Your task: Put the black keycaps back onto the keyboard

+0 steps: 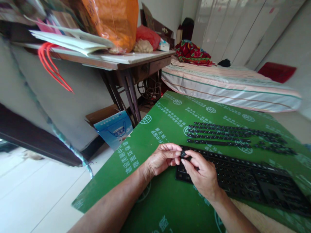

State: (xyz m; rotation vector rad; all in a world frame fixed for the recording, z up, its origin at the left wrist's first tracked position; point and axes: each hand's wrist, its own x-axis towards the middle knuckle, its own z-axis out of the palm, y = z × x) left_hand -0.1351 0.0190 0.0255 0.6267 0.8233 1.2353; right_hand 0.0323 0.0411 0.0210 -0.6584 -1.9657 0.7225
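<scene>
A small black keycap (183,153) is pinched between the fingertips of my left hand (165,156) and my right hand (201,168). Both hands are closed and hover over the left end of a black keyboard base (245,178), whose keys are off. My right hand covers part of that base. Beyond it, several rows of loose black keycaps (221,132) lie lined up on the green board (155,139). A smaller group of keycaps (274,147) sits to the right of these rows.
At the left stands an old table (145,60) bearing an orange bag (116,22) and papers. A blue carton (113,127) rests on the floor beneath it. A bed (225,79) is past the board's far edge.
</scene>
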